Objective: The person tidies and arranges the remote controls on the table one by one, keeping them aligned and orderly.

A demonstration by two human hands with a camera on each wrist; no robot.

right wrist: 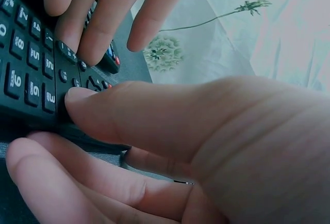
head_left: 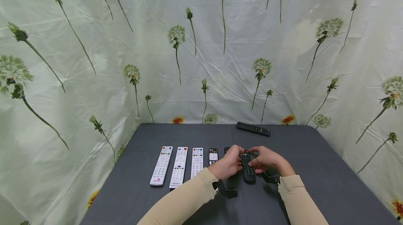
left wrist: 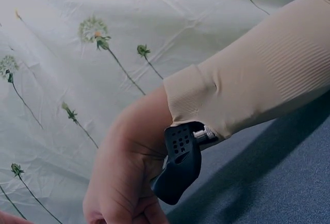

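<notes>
My right hand holds a black remote control by its right side, its buttons facing up. In the right wrist view the right thumb presses on the remote's face near the edge, with the other fingers curled along its side and below. From the other side my left hand grips the upper part of the same remote; its fingers come down over the keys in the right wrist view. In the left wrist view the left hand is bent down, its fingertips out of frame.
Left of the hands stand three white remotes in a row, then a black remote with a white panel. Another black remote is mostly hidden behind the left hand. One more black remote lies crosswise at the back of the dark table.
</notes>
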